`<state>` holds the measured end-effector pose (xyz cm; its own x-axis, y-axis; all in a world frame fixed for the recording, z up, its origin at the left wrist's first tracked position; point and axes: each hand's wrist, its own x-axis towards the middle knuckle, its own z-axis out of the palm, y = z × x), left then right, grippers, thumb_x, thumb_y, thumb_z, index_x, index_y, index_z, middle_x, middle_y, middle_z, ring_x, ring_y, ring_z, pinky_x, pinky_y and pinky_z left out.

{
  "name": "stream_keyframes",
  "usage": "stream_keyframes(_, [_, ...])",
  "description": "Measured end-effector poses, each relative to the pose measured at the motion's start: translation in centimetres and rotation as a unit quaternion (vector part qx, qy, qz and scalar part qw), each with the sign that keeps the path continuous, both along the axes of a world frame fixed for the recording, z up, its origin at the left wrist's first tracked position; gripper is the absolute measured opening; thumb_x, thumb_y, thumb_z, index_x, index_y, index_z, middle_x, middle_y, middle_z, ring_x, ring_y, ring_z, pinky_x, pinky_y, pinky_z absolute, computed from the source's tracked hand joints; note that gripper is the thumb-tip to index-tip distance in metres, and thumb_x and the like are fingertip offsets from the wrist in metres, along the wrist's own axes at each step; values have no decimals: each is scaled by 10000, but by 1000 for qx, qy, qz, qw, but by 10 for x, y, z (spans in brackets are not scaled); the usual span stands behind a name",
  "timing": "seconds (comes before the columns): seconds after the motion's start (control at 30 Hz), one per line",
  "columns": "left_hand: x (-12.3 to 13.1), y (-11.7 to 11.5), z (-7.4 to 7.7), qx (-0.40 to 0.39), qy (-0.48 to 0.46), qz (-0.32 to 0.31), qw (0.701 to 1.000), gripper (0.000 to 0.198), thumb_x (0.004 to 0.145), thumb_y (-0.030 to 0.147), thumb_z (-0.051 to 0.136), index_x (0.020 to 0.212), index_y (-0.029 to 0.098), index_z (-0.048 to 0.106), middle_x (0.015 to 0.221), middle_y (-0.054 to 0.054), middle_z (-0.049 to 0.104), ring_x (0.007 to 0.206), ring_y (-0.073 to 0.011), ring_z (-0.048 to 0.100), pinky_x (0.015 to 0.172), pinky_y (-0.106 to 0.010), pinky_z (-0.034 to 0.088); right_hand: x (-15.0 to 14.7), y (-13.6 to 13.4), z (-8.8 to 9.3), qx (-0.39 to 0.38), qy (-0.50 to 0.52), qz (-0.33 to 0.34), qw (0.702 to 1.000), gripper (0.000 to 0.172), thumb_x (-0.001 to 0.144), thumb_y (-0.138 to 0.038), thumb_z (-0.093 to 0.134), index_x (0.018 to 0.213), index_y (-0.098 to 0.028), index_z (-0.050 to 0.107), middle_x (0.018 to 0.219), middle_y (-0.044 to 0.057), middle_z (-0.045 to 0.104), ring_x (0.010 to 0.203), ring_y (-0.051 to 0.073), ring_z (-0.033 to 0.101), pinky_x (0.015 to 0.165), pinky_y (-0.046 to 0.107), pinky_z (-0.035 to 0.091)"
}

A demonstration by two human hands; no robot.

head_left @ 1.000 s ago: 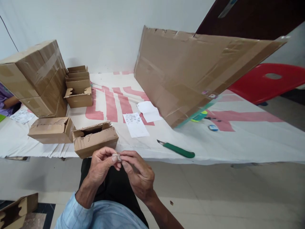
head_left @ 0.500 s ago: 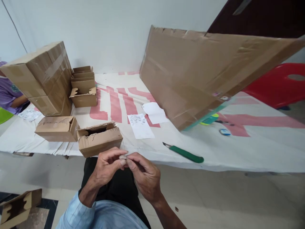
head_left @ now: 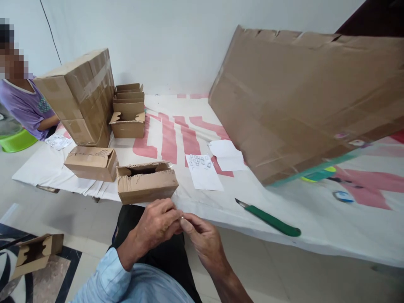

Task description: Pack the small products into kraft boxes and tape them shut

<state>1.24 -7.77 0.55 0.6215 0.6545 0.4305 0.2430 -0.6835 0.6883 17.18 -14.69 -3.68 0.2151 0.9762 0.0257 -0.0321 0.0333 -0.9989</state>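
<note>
My left hand [head_left: 159, 223] and my right hand [head_left: 203, 240] meet above my lap, just off the table's front edge. Both are closed, with fingertips pinched together around something tiny and pale that the fingers mostly hide. Close beyond my left hand stands a small cardboard box [head_left: 148, 187] with a torn, gaping top. To the right of my hands, a green-handled craft knife [head_left: 273, 221] lies on the white cloth, its blade pointing toward the back left.
A large cardboard sheet [head_left: 284, 105] leans at the back right. Taped cartons [head_left: 85, 97], a closed small box [head_left: 91, 163] and open boxes [head_left: 128, 126] stand left. Papers [head_left: 203, 172] lie mid-table. A person in purple [head_left: 25, 101] sits far left; another box [head_left: 38, 254] lies on the floor.
The view has turned left, so the table's things appear shifted right. My left fingers have curled over the small pale thing, which showed more clearly before.
</note>
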Motion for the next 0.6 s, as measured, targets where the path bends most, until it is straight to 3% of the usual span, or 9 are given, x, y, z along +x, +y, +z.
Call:
stream_keyframes(0.07, [-3, 2, -1, -48, -12, -32, 998, 221, 986, 327, 673, 1036, 163, 813, 884, -76, 642, 775, -187, 581, 712, -289, 489, 4, 0, -2, -18, 23, 18, 999, 445, 885, -616, 766, 915, -178, 837, 805, 86, 806, 691, 205, 739, 661, 297, 631])
stream_keyframes(0.17, [-9, 5, -1, -144, -37, -102, 984, 276, 981, 376, 703, 1153, 193, 817, 918, -65, 649, 801, -183, 623, 743, -275, 506, 10, -3, -5, -52, 93, 107, 989, 449, 879, -608, 781, 949, -168, 839, 814, 95, 809, 679, 204, 752, 647, 299, 631])
stream_keyframes(0.23, [-12, 7, -1, -178, -39, -147, 972, 307, 1020, 413, 649, 1169, 211, 825, 885, -61, 663, 792, -182, 636, 751, -273, 505, 12, -5, -8, -80, 142, 168, 972, 500, 845, -639, 805, 955, -151, 833, 723, 84, 779, 568, 183, 716, 564, 287, 607])
stream_keyframes(0.33, [-12, 7, -2, -189, -41, -169, 966, 355, 1024, 483, 635, 1090, 207, 848, 811, -61, 683, 743, -179, 639, 716, -265, 486, 7, -6, -15, -114, 216, 178, 953, 555, 766, -688, 850, 809, -139, 782, 576, 41, 692, 425, 127, 607, 438, 235, 521])
stream_keyframes(0.47, [-7, 3, -9, -110, -19, -122, 986, 367, 1040, 470, 616, 924, 188, 821, 740, -56, 692, 671, -165, 611, 652, -260, 438, -7, -3, -24, -132, 295, 104, 941, 612, 650, -709, 915, 629, -167, 633, 480, -15, 581, 365, 85, 496, 365, 202, 436])
stream_keyframes(0.6, [-2, 3, -21, 31, 26, -64, 997, 461, 1059, 427, 592, 674, 180, 653, 627, -15, 565, 550, -134, 465, 567, -284, 316, -18, -1, -25, -150, 286, 51, 945, 627, 717, -722, 866, 584, -164, 611, 477, -14, 576, 360, 71, 490, 369, 186, 410])
